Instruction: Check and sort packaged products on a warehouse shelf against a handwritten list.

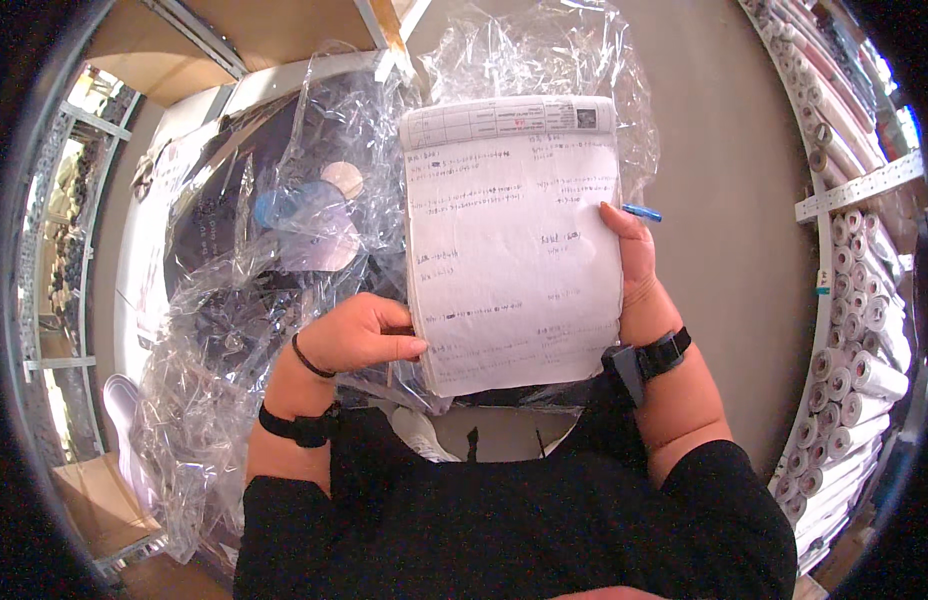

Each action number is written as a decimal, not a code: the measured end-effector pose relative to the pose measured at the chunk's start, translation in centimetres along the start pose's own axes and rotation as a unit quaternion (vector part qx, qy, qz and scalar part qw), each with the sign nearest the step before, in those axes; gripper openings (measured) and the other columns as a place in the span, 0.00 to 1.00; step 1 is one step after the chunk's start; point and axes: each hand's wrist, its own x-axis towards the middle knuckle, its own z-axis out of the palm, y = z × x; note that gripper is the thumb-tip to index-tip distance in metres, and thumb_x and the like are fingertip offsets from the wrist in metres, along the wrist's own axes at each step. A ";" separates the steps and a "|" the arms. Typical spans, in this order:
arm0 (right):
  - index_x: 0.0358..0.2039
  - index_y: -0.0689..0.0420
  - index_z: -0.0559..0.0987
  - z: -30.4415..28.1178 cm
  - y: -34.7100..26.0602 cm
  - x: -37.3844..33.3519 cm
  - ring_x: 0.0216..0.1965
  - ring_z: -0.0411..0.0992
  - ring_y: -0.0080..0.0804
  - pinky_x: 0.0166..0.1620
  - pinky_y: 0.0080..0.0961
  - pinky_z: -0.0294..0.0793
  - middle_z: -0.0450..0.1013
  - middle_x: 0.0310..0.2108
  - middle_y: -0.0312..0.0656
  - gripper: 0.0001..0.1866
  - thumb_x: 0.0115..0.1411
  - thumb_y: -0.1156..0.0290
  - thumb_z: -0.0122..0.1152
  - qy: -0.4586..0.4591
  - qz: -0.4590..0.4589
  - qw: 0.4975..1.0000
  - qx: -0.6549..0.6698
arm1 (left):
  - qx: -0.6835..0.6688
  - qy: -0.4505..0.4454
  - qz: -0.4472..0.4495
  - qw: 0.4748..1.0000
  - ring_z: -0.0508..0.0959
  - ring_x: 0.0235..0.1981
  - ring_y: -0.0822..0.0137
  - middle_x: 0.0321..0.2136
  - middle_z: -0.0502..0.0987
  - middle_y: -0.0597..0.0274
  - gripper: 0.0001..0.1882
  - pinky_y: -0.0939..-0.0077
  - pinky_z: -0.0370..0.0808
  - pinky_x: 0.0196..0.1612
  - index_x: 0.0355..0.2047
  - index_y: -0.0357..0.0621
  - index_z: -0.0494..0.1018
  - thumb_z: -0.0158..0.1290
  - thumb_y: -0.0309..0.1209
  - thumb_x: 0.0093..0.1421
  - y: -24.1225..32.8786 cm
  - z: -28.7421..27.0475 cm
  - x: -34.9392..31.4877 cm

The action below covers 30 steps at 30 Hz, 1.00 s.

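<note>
I am wearing a plain black T-shirt (524, 520), its short sleeves (722, 480) leaving my forearms (689, 410) bare. A thin dark bracelet (310, 367) is circling my left wrist (319, 345), with a wider black strap (299, 428) wrapping above it. Another black band (668, 351) is circling my right side, carrying a flat, dark grey block (627, 372).

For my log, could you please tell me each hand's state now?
Left hand: closed on the white, rectangular, handwritten paper pad, lower left.
Right hand: closed on the pad's right edge, slim blue pen by its thumb.

Plastic film (214, 400) crowds left; floor (724, 150) opens right.
</note>
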 end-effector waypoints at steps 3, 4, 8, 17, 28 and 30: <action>0.56 0.67 0.63 0.2 0.1 -0.2 0.49 0.70 0.55 0.53 0.50 0.69 0.67 0.52 0.58 0.31 0.56 0.62 0.53 -0.013 0.005 1.000 0.009 | 0.068 0.011 -0.007 0.998 0.75 0.30 0.75 0.29 0.79 0.63 0.14 0.80 0.72 0.36 0.37 0.31 0.77 0.56 0.31 0.56 1.1 0.0 -0.3; 0.56 0.66 0.63 0.5 0.1 -0.3 0.49 0.70 0.55 0.53 0.50 0.69 0.67 0.52 0.58 0.31 0.56 0.62 0.53 -0.010 0.001 1.000 0.007 | 0.066 0.017 -0.011 0.998 0.75 0.30 0.75 0.29 0.79 0.63 0.14 0.80 0.72 0.36 0.37 0.31 0.77 0.56 0.31 0.56 0.9 0.0 -0.3; 0.57 0.66 0.63 1.8 0.0 -1.0 0.50 0.69 0.55 0.54 0.50 0.69 0.67 0.52 0.58 0.31 0.56 0.61 0.52 -0.012 -0.011 1.000 -0.005 | 0.099 0.029 0.005 0.995 0.74 0.26 0.75 0.23 0.78 0.62 0.13 0.78 0.70 0.31 0.31 0.33 0.77 0.56 0.35 0.56 0.8 0.1 -0.2; 0.59 0.65 0.60 1.6 0.0 -1.5 0.53 0.67 0.56 0.54 0.53 0.67 0.64 0.56 0.58 0.31 0.59 0.61 0.50 -0.026 0.001 1.000 0.011 | 0.128 0.016 0.029 0.991 0.72 0.23 0.75 0.20 0.77 0.61 0.15 0.77 0.68 0.28 0.25 0.34 0.77 0.56 0.37 0.56 -0.1 0.2 -0.2; 0.58 0.65 0.62 1.9 0.3 -1.0 0.51 0.69 0.55 0.53 0.51 0.69 0.66 0.53 0.57 0.31 0.59 0.60 0.51 -0.018 -0.009 1.000 0.004 | 0.036 0.067 0.019 0.997 0.73 0.26 0.76 0.24 0.77 0.65 0.13 0.78 0.70 0.32 0.34 0.35 0.77 0.58 0.33 0.54 -0.6 0.4 0.0; 0.58 0.65 0.62 1.6 0.3 -0.8 0.51 0.69 0.54 0.53 0.50 0.69 0.66 0.53 0.57 0.31 0.59 0.58 0.52 -0.010 -0.011 1.000 -0.002 | 0.035 0.069 0.028 0.997 0.73 0.28 0.76 0.26 0.78 0.66 0.13 0.78 0.71 0.33 0.36 0.35 0.77 0.58 0.32 0.54 -0.6 0.2 0.0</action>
